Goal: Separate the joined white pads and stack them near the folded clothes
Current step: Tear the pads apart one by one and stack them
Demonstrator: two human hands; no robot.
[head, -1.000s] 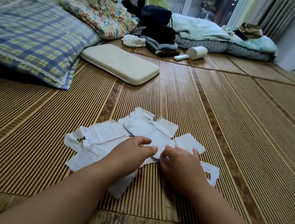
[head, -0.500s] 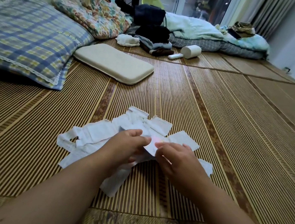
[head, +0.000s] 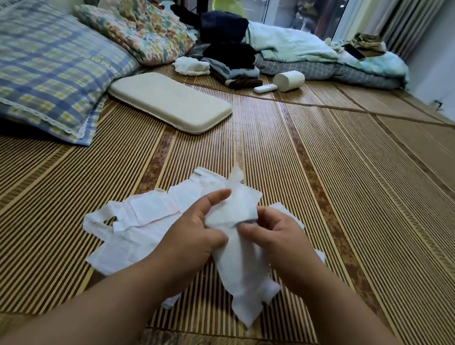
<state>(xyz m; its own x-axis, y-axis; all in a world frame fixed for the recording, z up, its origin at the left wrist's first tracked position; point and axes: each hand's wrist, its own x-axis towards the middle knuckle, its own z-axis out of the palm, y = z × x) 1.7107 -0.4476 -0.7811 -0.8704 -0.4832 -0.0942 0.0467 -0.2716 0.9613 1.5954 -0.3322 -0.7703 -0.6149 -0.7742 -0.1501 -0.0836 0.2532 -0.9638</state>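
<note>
A spread of joined white pads (head: 141,219) lies on the bamboo mat in front of me. Both hands hold one strip of pads (head: 240,210) lifted above the spread; its lower end (head: 246,296) hangs down toward me. My left hand (head: 197,225) pinches the strip's left side with thumb and fingers. My right hand (head: 273,234) grips its right edge, close to the left hand. The folded clothes (head: 232,68) sit in a dark pile at the far end of the mat, with a small white bundle (head: 191,66) beside them.
A flat cream cushion (head: 169,103) lies between me and the clothes. A plaid pillow (head: 40,66) and a floral quilt (head: 140,32) fill the left side. A white lint roller (head: 285,81) lies right of the clothes, with bedding (head: 332,59) behind.
Both hands have lifted a strip of pads off the spread and raised it; a second ago they were pressed down on the pads lying flat on the mat.
</note>
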